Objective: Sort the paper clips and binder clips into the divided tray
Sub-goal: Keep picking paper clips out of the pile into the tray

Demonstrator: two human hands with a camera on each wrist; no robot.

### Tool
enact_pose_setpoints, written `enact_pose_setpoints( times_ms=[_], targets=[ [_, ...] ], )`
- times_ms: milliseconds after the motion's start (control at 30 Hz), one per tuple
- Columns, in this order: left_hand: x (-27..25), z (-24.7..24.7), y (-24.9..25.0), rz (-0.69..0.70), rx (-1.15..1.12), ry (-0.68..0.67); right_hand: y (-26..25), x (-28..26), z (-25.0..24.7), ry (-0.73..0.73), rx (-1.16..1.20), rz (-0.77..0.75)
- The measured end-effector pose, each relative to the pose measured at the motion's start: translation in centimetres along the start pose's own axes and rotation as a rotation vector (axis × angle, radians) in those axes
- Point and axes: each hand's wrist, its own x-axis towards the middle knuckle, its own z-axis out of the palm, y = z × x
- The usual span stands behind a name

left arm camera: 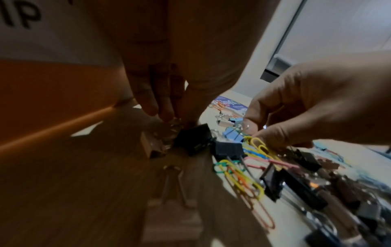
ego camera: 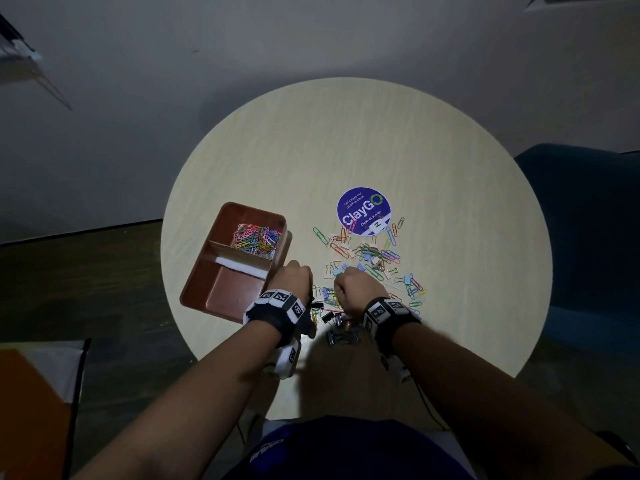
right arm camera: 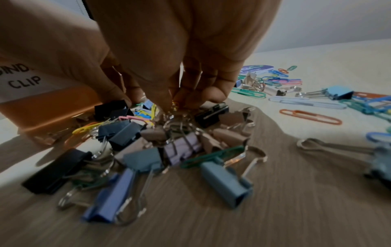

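Note:
A brown divided tray (ego camera: 225, 296) sits at the table's left, with coloured paper clips (ego camera: 256, 239) in its far compartment. Loose paper clips and binder clips (ego camera: 367, 258) are scattered to its right, and dark binder clips (ego camera: 341, 332) are heaped near the front edge. My left hand (ego camera: 292, 278) points down beside the tray's right wall (left arm camera: 52, 100). Its fingertips (left arm camera: 165, 115) pinch a shiny wire handle next to a black binder clip (left arm camera: 194, 140). My right hand (ego camera: 353, 285) is curled over the heap. Its fingertips (right arm camera: 211, 95) pinch a small clip among binder clip handles (right arm camera: 180, 120).
A round purple sticker (ego camera: 363, 211) lies on the pale round table (ego camera: 346, 140) behind the pile. A blue chair (ego camera: 588, 220) stands at the right. A white label reading "CLIP" (right arm camera: 23, 80) is on the tray's near side. An orange object (ego camera: 27, 410) lies on the floor at the left.

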Motion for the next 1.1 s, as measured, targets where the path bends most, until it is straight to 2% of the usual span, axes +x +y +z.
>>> enact_pose_setpoints(
  times_ms=[133,333,400,500,700,833,1000,1100],
  targets=[
    [0.1,0.1,-0.1,0.022,0.012,-0.020,0.2,-0.2,-0.1,0.025,0.034,0.003],
    [-0.3,-0.2,0.0,-0.029,-0.106,-0.023,0.6,-1.0,-1.0,0.112,0.117,0.081],
    [-0.5,-0.2,0.0,-0.033,-0.174,0.021,0.7,-1.4,-1.3,0.115,0.147,0.104],
    [-1.2,-0.2,0.2,0.021,-0.248,0.103,1.0,-2.0,-1.7,0.118,0.172,0.151],
    [-2.6,0.9,0.8,0.103,-0.261,0.080,1.2,-3.2,-2.7,0.111,0.344,0.245],
    [-2.7,1.3,2.8,0.145,-0.109,-0.002,1.9,-4.0,-2.9,0.082,0.319,0.244],
    [-2.6,1.3,4.9,0.156,0.154,0.009,3.6,-5.4,-3.2,0.116,0.336,0.277],
    [-2.6,1.4,5.1,0.149,0.200,0.025,4.7,-6.0,-3.4,0.105,0.346,0.291]
  ],
)
